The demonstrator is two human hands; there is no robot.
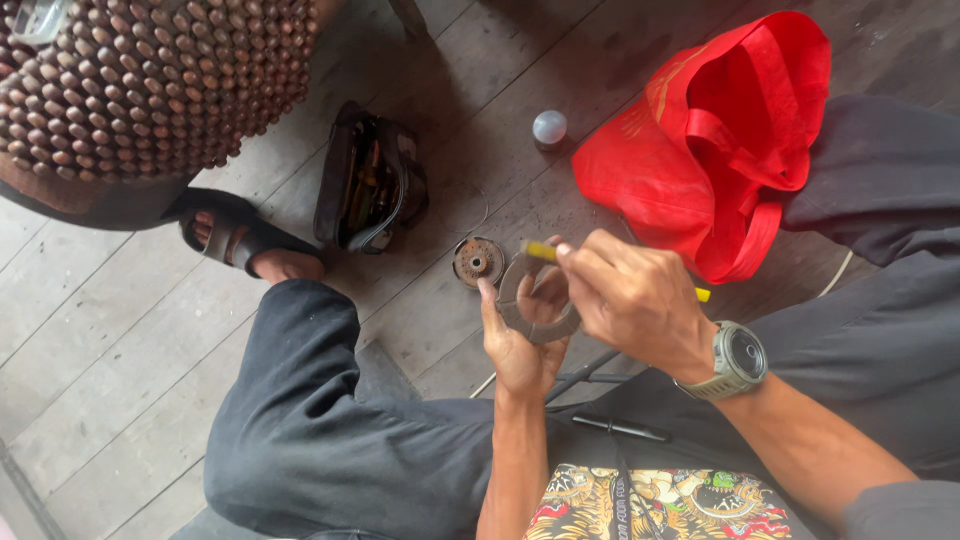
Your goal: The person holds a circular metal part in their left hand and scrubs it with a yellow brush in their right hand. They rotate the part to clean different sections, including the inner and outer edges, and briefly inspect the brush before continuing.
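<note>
2 hands are working over the plank floor [120, 330]: left of them a black tool pouch [370, 185] is lying open, and a rusty round part [478, 261] is sitting just beside the left hand [520, 345], whose fingers are curling around a grey metal ring [520, 305]. The right hand [635, 295] is pinching a yellow-handled tool [541, 251] against it; a slip could be jabbing the left palm or dropping the ring toward the red bag [720, 140]
</note>
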